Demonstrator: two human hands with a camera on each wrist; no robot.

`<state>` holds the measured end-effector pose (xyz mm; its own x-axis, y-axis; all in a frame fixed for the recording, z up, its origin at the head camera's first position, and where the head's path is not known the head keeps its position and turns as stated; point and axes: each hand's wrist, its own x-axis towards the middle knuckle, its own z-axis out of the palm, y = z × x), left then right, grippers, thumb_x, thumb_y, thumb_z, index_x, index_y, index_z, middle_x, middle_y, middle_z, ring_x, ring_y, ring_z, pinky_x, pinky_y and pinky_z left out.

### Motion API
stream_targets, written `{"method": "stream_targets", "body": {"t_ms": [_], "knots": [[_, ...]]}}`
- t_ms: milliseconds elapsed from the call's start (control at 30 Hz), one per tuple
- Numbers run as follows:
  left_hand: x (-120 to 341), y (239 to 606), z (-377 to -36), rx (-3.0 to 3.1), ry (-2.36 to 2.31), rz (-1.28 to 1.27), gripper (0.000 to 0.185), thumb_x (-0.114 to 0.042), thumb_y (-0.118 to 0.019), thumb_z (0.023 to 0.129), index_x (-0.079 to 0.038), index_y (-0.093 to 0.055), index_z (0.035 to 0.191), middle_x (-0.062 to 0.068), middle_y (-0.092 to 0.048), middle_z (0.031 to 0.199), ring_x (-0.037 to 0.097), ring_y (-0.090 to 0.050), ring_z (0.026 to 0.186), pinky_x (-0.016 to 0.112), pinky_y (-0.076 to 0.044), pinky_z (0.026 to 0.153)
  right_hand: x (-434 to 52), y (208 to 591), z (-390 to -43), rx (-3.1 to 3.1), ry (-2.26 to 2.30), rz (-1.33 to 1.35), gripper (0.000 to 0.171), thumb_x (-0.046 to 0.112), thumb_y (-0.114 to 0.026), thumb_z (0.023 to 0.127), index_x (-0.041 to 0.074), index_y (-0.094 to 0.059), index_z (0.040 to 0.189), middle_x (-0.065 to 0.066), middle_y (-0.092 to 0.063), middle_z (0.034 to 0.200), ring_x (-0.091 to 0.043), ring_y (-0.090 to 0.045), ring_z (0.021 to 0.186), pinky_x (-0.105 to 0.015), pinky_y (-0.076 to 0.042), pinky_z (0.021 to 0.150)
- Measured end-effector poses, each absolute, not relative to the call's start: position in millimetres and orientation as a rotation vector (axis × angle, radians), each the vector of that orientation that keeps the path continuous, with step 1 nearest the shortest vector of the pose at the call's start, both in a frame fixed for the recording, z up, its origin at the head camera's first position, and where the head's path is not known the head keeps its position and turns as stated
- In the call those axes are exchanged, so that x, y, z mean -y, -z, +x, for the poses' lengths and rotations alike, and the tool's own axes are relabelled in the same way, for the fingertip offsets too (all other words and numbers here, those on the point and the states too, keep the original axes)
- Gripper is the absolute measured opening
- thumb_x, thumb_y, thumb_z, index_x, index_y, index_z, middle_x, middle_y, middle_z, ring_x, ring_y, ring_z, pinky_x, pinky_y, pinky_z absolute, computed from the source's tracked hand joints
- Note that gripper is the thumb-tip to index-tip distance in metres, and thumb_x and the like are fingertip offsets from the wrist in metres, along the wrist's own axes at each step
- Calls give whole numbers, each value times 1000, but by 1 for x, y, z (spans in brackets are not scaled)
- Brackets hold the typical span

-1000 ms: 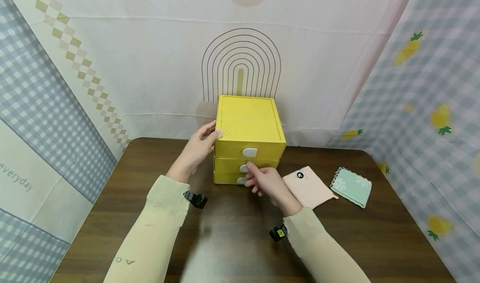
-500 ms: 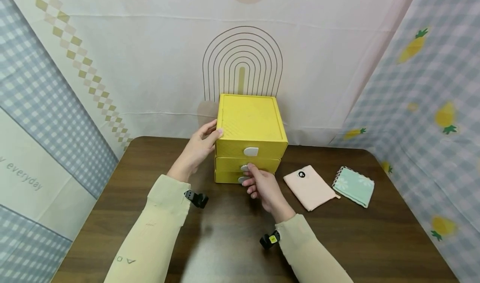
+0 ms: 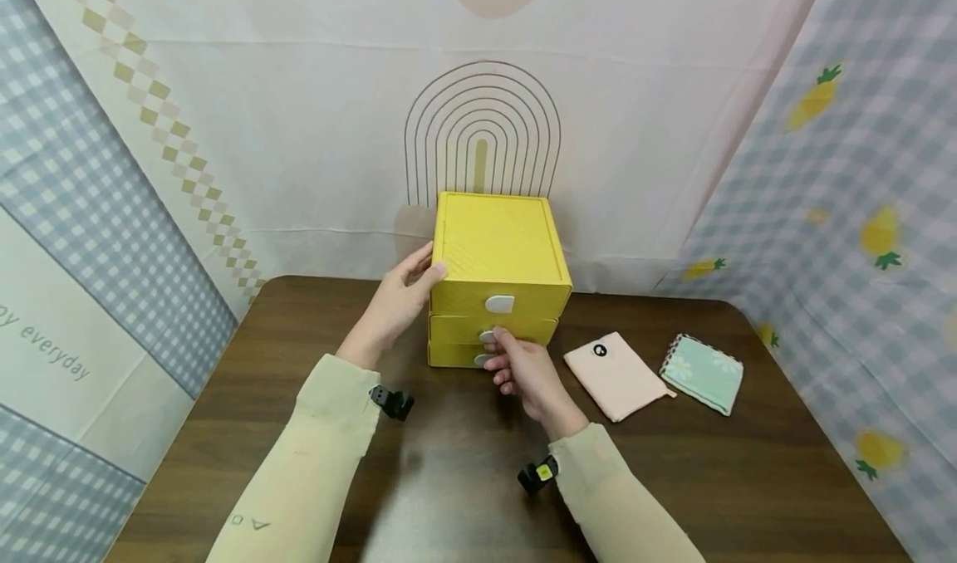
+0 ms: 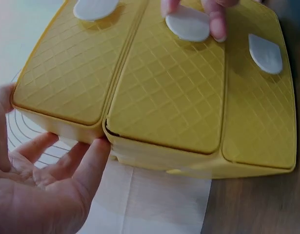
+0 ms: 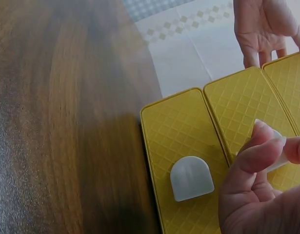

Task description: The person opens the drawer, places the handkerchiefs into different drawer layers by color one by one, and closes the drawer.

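Head: the left hand (image 3: pixel 390 307) is touching the left side of a yellow, boxy plastic cabinet (image 3: pixel 497 235) with straightened fingers, the right hand (image 3: pixel 529 374) nearer its diamond-textured middle drawer (image 3: pixel 456 329). Left wrist: that drawer's rounded white tab (image 4: pixel 189 25) is lying between the pinching right thumb and finger

Yellow plastic 3-drawer box (image 3: pixel 501 239): diamond-grid drawer fronts (image 4: pixel 164 92), 3 white rounded tabs (image 5: pixel 191 178). Right: pale pink rectangular cloth (image 3: pixel 619 384); mint-green rectangular cloth (image 3: pixel 703 380), white flower print. Brown wood-grain tabletop (image 3: pixel 748 480).
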<state>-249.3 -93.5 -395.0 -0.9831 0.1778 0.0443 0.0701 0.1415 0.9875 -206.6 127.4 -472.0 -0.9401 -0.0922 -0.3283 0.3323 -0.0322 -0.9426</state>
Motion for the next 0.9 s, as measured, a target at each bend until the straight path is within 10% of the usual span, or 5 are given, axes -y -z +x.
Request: {"method": "stream_targets", "body": {"t_ms": [900], "knots": [[94, 361, -222, -2289, -1936, 402, 64, -32, -55, 100, -21, -25, 155, 7, -32, 154, 21, -30, 139, 43, -30, 110, -128, 470, -191, -1955, 1986, 269, 66, 58, -59, 89, -1, -62, 119, -3, -63, 69, -11, -51, 50, -24, -43, 45]]}}
